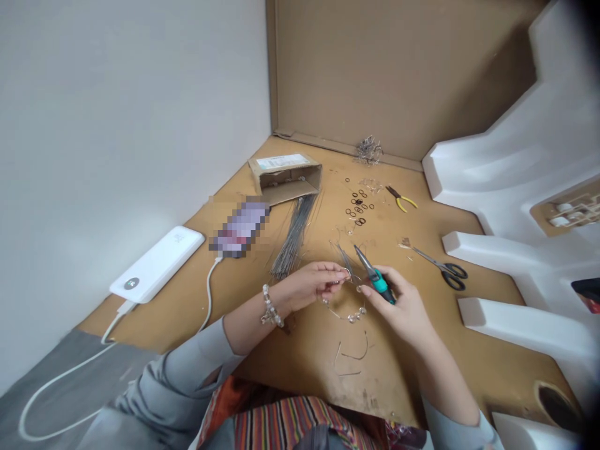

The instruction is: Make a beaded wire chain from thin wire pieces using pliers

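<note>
My left hand (pixel 315 282) pinches one end of a thin wire loop strung with clear beads (pixel 355 317), which hangs below the fingertips. Pliers (pixel 377 279) with long grey jaws and teal handles rest in my right hand (pixel 407 307), tips angled up and away from the loop. My right thumb and fingertip are close to a bead on the wire; whether they touch it I cannot tell. Loose bent wires (pixel 360 357) lie on the table below the hands. A bundle of straight grey wires (pixel 294 240) lies beyond my left hand.
An open cardboard box (pixel 287 164) stands behind the wire bundle. Dark small rings (pixel 359 209), yellow-handled pliers (pixel 402 199) and scissors (pixel 443 267) lie further right. To the left are a phone (pixel 241 228) and a white power bank (pixel 157 264) with cables. White foam (pixel 497 312) borders the right side.
</note>
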